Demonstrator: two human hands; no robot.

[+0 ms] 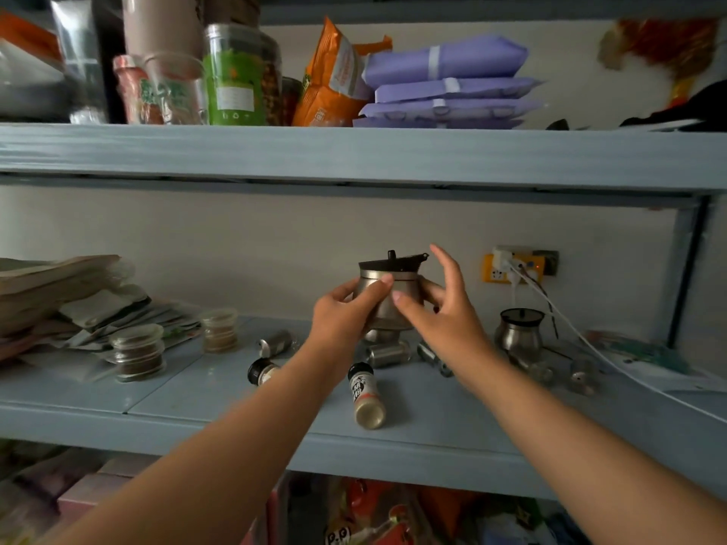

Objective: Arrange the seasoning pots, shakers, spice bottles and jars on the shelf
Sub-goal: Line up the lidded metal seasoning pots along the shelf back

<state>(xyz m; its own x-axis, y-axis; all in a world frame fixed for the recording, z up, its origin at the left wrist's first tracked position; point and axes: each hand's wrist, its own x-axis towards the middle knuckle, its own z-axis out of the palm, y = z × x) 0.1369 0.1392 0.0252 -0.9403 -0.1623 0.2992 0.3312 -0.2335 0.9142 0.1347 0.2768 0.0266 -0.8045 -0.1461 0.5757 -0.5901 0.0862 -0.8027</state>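
Note:
A steel seasoning pot with a black lid (393, 277) is held above the middle shelf (236, 391). My left hand (346, 308) grips its left side and my right hand (444, 304) touches its right side with the upper fingers spread. A second steel pot (518, 332) stands upright to the right. A spice bottle with a black cap (366, 395) lies on its side near the front. Another capped bottle (261, 370) lies left of my forearm. Small steel shakers (387, 354) lie under the held pot. Two glass jars (137, 352) (219, 330) stand at the left.
Papers and packets (59, 297) are stacked at the shelf's left. A yellow socket (511, 267) with white cables (582, 340) is on the back wall, right. The upper shelf (354, 155) holds jars, an orange bag and purple packs. Snack bags fill the lower shelf.

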